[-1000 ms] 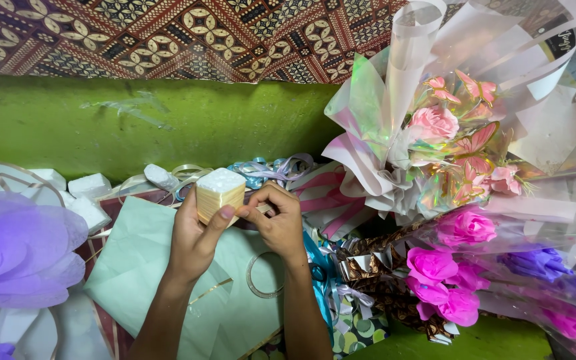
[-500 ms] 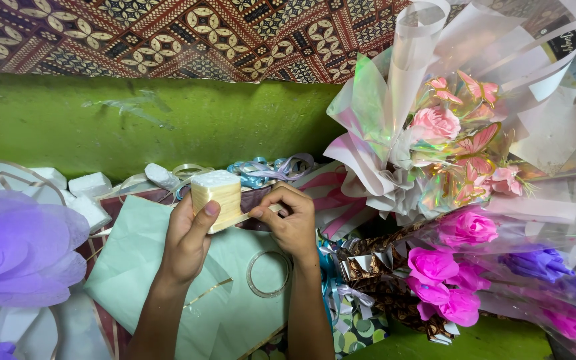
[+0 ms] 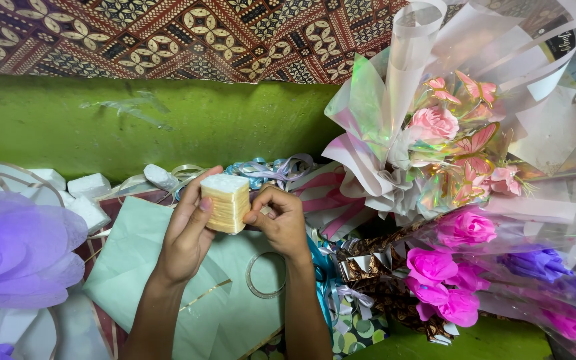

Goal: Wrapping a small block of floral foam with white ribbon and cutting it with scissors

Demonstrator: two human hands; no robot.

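Fingers of the left hand (image 3: 185, 233) clasp a light, crumbly-looking white foam block wrapped in cream tape (image 3: 225, 203); the right hand (image 3: 278, 220) pinches its side.

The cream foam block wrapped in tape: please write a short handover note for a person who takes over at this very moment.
Left hand: holds the cream, tape-wrapped foam block with a white top, thumb on its front face.
Right hand: fingertips pinch at the block's right edge; what they grip is too small to tell.
Things: the block is held above a pale green paper sheet; a clear tape ring lies on that sheet, below the right hand. Plain white foam pieces lie to the left.
Done: the block's sides look wrapped.
Left: the top face is bare white.
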